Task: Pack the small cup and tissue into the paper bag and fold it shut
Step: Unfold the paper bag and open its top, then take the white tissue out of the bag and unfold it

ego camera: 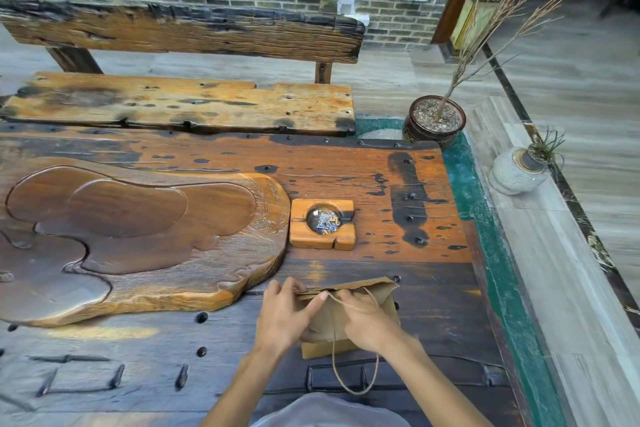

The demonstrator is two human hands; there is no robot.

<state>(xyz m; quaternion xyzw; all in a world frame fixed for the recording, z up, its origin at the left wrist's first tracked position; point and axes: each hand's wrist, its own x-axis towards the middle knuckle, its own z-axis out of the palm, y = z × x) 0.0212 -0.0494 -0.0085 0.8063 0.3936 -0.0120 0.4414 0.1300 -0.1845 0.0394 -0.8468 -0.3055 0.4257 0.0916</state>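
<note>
the table (374, 177) is a heavy slab of old dark and orange wood, studded with black nail heads and set with iron staples along the near edge. on its left part lies a large carved wooden tea tray (138, 239) with shallow rounded hollows, and just beside the tray's right end sits a small square wooden ashtray (322, 225) holding cigarette butts. nearer the front edge a brown paper bag (349, 315) lies flat on the wood, its twine handle (353, 378) trailing toward the near edge.

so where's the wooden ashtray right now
In the head view the wooden ashtray sits on the table right of centre, just off the right end of the carved tea tray and beyond the paper bag.
</note>
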